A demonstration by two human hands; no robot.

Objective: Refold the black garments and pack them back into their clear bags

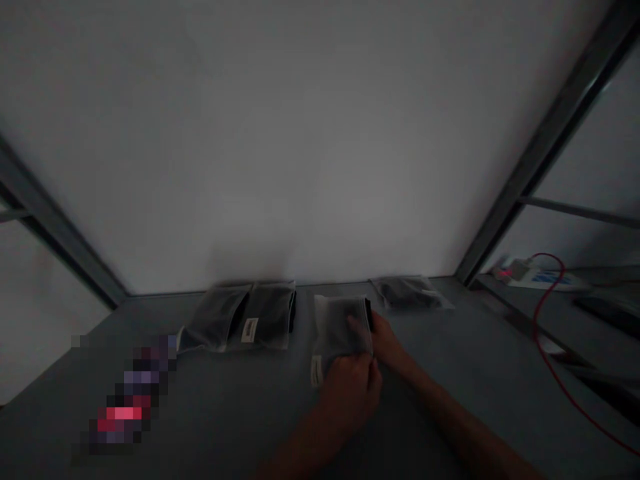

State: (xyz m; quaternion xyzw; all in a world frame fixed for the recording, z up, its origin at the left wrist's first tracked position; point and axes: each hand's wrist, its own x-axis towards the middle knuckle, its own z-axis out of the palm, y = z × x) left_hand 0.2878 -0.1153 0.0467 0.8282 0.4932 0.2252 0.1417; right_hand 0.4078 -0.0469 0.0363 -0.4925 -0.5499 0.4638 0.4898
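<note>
A frosted zip bag [337,320] with a white label [317,371] at its lower left corner is between my hands. My left hand [353,383] is closed, gripping the bag's near edge at the lower right corner. At the bag's right end, my right hand [383,337] is wrapped round the bag and a dark edge there. One of its fingers shows against the frosted plastic; whether it lies inside or on top I cannot tell. What the bag contains is hard to make out in the dim light.
Two frosted bags with dark contents, one plain [213,317] and one labelled [270,317], lie at left; another bag [410,292] lies at the back right. A pixelated patch [125,400] covers something at left. On the right are a power strip [545,279] and a red cable [537,320].
</note>
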